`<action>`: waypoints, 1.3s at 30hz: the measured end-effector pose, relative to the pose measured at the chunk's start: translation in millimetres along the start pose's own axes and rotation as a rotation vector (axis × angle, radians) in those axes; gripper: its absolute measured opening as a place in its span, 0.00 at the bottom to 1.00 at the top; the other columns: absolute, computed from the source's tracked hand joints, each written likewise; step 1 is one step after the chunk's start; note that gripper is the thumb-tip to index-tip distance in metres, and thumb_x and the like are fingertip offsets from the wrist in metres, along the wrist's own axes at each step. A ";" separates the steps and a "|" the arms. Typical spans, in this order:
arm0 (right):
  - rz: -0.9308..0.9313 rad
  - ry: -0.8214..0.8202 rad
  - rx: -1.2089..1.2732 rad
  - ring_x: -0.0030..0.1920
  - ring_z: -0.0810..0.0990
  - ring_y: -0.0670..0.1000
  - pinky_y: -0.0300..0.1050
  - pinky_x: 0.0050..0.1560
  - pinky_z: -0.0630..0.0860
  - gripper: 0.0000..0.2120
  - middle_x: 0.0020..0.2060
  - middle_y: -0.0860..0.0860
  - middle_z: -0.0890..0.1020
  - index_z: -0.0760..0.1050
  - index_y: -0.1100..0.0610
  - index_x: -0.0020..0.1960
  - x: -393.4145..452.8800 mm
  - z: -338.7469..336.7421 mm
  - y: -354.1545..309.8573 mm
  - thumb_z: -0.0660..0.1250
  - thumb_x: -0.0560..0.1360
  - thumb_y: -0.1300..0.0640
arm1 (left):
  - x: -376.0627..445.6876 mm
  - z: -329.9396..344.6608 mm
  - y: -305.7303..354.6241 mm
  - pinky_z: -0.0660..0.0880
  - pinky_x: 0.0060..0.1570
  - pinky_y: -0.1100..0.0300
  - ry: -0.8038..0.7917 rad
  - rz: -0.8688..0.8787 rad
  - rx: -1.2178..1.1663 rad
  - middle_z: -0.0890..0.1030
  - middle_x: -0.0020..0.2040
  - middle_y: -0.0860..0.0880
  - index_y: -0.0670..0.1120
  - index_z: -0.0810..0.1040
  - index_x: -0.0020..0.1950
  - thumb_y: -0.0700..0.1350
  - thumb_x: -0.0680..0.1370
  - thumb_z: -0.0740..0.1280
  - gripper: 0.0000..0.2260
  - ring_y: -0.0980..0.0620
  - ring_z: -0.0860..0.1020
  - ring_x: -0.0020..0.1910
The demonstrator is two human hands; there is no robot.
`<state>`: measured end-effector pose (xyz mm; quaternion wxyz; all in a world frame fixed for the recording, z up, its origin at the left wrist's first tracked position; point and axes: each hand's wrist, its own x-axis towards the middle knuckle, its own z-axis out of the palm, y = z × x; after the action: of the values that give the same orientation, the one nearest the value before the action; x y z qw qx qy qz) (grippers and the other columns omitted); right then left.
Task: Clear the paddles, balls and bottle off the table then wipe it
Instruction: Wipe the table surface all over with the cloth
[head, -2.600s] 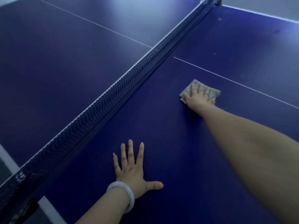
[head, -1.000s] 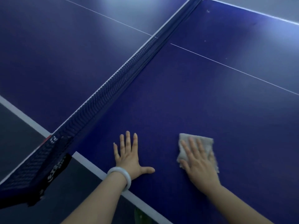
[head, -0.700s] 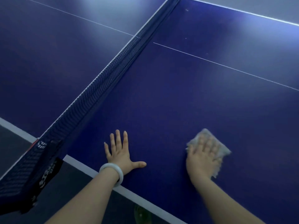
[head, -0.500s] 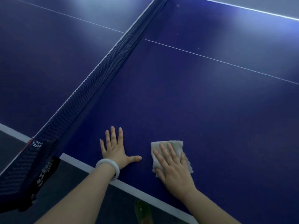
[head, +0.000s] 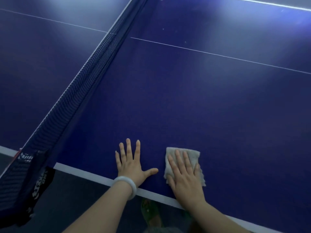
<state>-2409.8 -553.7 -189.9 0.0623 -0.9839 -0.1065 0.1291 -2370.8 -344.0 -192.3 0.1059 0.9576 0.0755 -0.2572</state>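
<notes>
Deep blue fills nearly the whole view: the desk (head: 193, 106) is a table-tennis top, crossed by a thin white centre line and bordered along its near edge by a broad white band. Its dark net (head: 80, 84) runs diagonally from the upper middle down to the lower left, where the end of it hangs past the desk's side with pale lettering on it. Pale glare lies on the blue at the top of the view. Close to the near edge, the left hand (head: 132, 163) lies flat on the blue surface, fingers straight and spread, thumb pointing out to the right, with a pale bangle (head: 126, 185) round the wrist. Just beside it, the right hand (head: 184, 175) presses a folded grey cloth (head: 191, 154) against the desk, its fingers straight and laid over the fabric, whose edges show beyond the fingertips and along the right. Beneath the desk's edge, something green (head: 148, 211) shows against the dark floor, too blurred to identify.
</notes>
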 end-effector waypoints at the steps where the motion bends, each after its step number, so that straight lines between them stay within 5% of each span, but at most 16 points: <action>1: -0.058 -0.009 -0.024 0.78 0.53 0.56 0.67 0.69 0.62 0.30 0.79 0.52 0.54 0.54 0.50 0.79 -11.9 1.0 10.0 0.50 0.79 0.42 | 0.3 0.0 0.2 0.26 0.70 0.43 0.000 0.000 -0.006 0.17 0.69 0.48 0.56 0.18 0.69 0.84 0.59 0.48 0.56 0.44 0.18 0.68; 4: 0.121 -0.008 -0.060 0.79 0.51 0.54 0.61 0.75 0.52 0.30 0.79 0.51 0.53 0.53 0.50 0.79 -49.8 2.0 68.5 0.40 0.81 0.39 | 0.4 1.0 2.6 0.25 0.69 0.43 0.010 -0.007 -0.015 0.17 0.69 0.48 0.56 0.18 0.69 0.85 0.55 0.43 0.56 0.45 0.16 0.66; 6: 0.460 -0.005 -0.003 0.79 0.39 0.52 0.59 0.77 0.43 0.29 0.79 0.50 0.42 0.40 0.48 0.79 -71.6 1.1 108.7 0.34 0.80 0.39 | -0.1 1.0 3.0 0.26 0.70 0.43 0.016 -0.009 -0.014 0.17 0.69 0.48 0.56 0.17 0.69 0.84 0.55 0.42 0.56 0.45 0.17 0.67; 8: 0.805 -0.001 0.112 0.78 0.34 0.51 0.63 0.76 0.47 0.29 0.78 0.48 0.35 0.31 0.45 0.77 -83.0 -4.4 124.9 0.36 0.80 0.40 | -1.1 -0.1 3.6 0.28 0.71 0.43 0.024 -0.010 0.003 0.19 0.70 0.47 0.55 0.18 0.69 0.84 0.57 0.44 0.56 0.42 0.21 0.71; 11: 1.008 0.017 0.153 0.79 0.39 0.54 0.64 0.75 0.53 0.31 0.79 0.51 0.37 0.33 0.49 0.79 -70.5 -9.2 101.2 0.37 0.80 0.40 | -5.3 -2.9 11.7 0.32 0.73 0.43 0.054 -0.009 0.003 0.26 0.75 0.44 0.52 0.24 0.74 0.80 0.65 0.54 0.55 0.40 0.30 0.75; 15: 0.662 -0.008 0.093 0.77 0.32 0.55 0.65 0.75 0.47 0.33 0.77 0.52 0.30 0.27 0.49 0.77 -43.0 7.7 40.6 0.40 0.81 0.40 | -19.3 -2.8 46.5 0.38 0.76 0.43 0.115 0.099 0.003 0.34 0.79 0.44 0.49 0.35 0.79 0.68 0.75 0.59 0.46 0.43 0.34 0.77; 19: 0.218 0.019 0.037 0.79 0.53 0.55 0.66 0.70 0.59 0.30 0.80 0.51 0.53 0.52 0.49 0.80 -67.2 14.2 37.3 0.50 0.79 0.42 | -32.0 7.0 86.5 0.37 0.76 0.43 0.058 0.251 0.021 0.31 0.78 0.44 0.50 0.33 0.78 0.64 0.78 0.59 0.43 0.43 0.32 0.77; 22: 0.202 0.019 0.009 0.77 0.56 0.52 0.63 0.69 0.61 0.28 0.79 0.49 0.55 0.55 0.48 0.79 -108.6 16.7 86.5 0.41 0.82 0.41 | -43.9 25.3 103.6 0.33 0.74 0.40 -0.077 0.398 0.136 0.23 0.74 0.44 0.52 0.27 0.76 0.70 0.74 0.60 0.48 0.41 0.25 0.73; 27: 1.023 0.082 0.193 0.79 0.41 0.51 0.66 0.74 0.52 0.31 0.79 0.47 0.42 0.42 0.47 0.80 -151.3 12.3 167.9 0.35 0.79 0.39 | -62.6 53.8 126.6 0.23 0.65 0.35 -0.199 0.521 0.343 0.14 0.66 0.45 0.54 0.16 0.67 0.77 0.66 0.62 0.59 0.41 0.15 0.64; 30: 1.246 0.124 0.306 0.79 0.40 0.55 0.67 0.74 0.49 0.31 0.79 0.51 0.40 0.38 0.49 0.80 -135.6 5.2 157.5 0.40 0.80 0.41 | -62.1 55.1 128.1 0.23 0.65 0.36 -0.219 0.493 0.349 0.13 0.65 0.46 0.54 0.16 0.67 0.77 0.66 0.61 0.59 0.42 0.14 0.63; 33: 0.917 0.108 0.192 0.79 0.38 0.56 0.64 0.75 0.48 0.30 0.79 0.52 0.38 0.35 0.49 0.79 -119.8 16.8 117.9 0.41 0.81 0.41 | -63.6 52.9 127.9 0.23 0.66 0.37 -0.208 0.470 0.361 0.13 0.65 0.46 0.54 0.15 0.66 0.77 0.66 0.61 0.58 0.42 0.16 0.65; 36: 0.440 0.129 0.120 0.79 0.51 0.56 0.65 0.71 0.56 0.30 0.79 0.52 0.52 0.51 0.49 0.80 -134.8 20.7 103.1 0.48 0.79 0.42 | -68.1 50.7 130.0 0.28 0.71 0.39 -0.184 0.436 0.336 0.15 0.67 0.47 0.57 0.16 0.66 0.76 0.69 0.60 0.54 0.43 0.20 0.69; 39: 0.244 0.126 0.053 0.77 0.57 0.53 0.65 0.69 0.64 0.28 0.78 0.49 0.59 0.60 0.47 0.77 -162.1 20.1 141.8 0.50 0.79 0.42 | -72.2 52.2 133.9 0.32 0.73 0.40 -0.156 0.393 0.297 0.19 0.70 0.49 0.58 0.19 0.67 0.75 0.70 0.60 0.51 0.45 0.24 0.73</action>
<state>-2540.8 -725.9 -191.5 0.0784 -0.9937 0.0214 0.0766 -2430.9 -492.5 -177.8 0.0175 0.9362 -0.1590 -0.3130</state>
